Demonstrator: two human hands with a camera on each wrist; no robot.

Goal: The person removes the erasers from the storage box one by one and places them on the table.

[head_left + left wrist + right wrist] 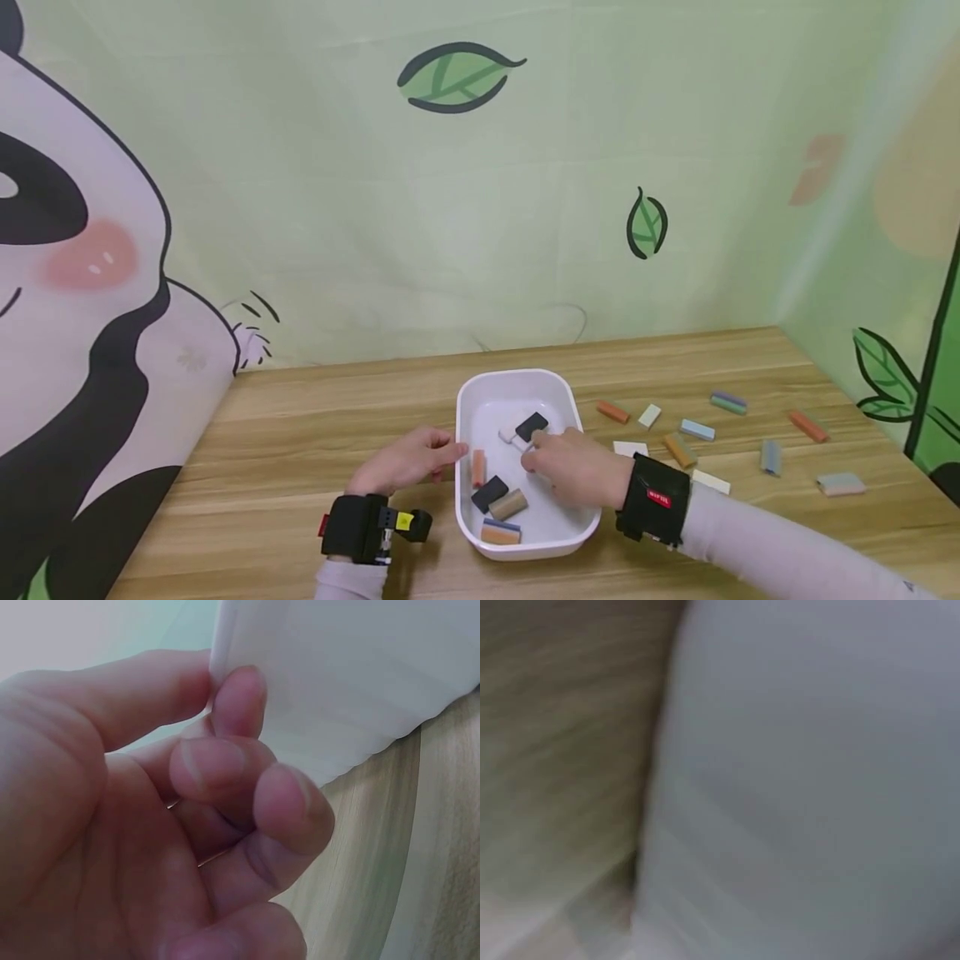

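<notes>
A white plastic tub (528, 542) stands on the wooden table. My left hand (408, 460) is at its left side; in the left wrist view, thumb and index finger (241, 705) pinch the tub's rim, the other fingers curled below. My right hand (573, 467) reaches into the tub over the right rim, its fingertips around a small white block (522, 444). Close by lie a black block (532, 426) and another pale block (507, 434). Nearer me in the tub are an orange block (478, 468), a black block (490, 494), a brown one (508, 505) and a blue-and-orange one (500, 532).
Several small blocks lie scattered on the table right of the tub, among them an orange-brown one (679, 450), a light blue one (697, 430) and a grey one (771, 458). A printed cloth backdrop (360, 208) rises behind the table. The tub's outer wall (802, 780) fills most of the right wrist view.
</notes>
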